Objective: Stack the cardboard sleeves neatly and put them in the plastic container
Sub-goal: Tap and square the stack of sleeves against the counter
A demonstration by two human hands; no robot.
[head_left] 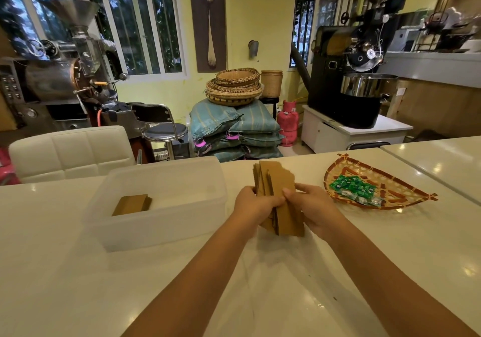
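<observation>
A bundle of brown cardboard sleeves stands on edge above the white table, uneven at its top. My left hand grips it from the left side and my right hand from the right, fingers wrapped around the middle of the bundle. To the left sits the translucent plastic container, open on top. A small flat stack of cardboard sleeves lies inside it near its front left corner.
A woven bamboo tray with green wrapped sweets lies to the right of my hands. A white padded chair stands behind the container. The white table stretches toward me, with a second tabletop at the far right.
</observation>
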